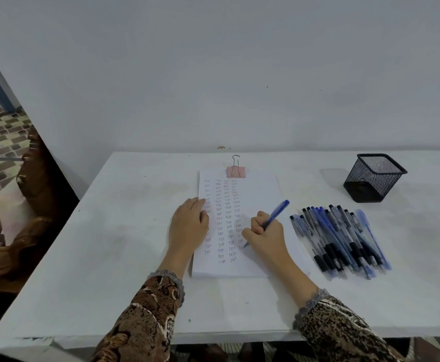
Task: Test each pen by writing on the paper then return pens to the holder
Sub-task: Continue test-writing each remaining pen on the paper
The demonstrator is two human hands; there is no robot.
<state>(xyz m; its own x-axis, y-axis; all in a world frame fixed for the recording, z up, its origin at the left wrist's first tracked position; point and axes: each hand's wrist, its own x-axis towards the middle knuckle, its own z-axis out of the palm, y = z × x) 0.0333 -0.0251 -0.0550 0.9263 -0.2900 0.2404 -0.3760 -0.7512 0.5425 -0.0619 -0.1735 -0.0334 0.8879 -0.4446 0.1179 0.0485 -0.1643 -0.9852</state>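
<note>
A white sheet of paper (263, 194) lies in the middle of the table, covered with columns of the handwritten word "test". My right hand (266, 235) grips a blue pen (277, 212) with its tip down on the paper at the fourth column. Flat on the paper's left edge rests my left hand (188, 226), fingers straight. Several blue and black pens (341, 239) lie in a heap to the right of the paper. The black mesh holder (373, 177) stands upright at the back right, and no pens show in it.
A pink binder clip (236, 171) clamps the paper's top edge. The white table (109, 244) butts against a pale wall. Brown furniture (34, 178) and a patterned floor lie to the left of the table.
</note>
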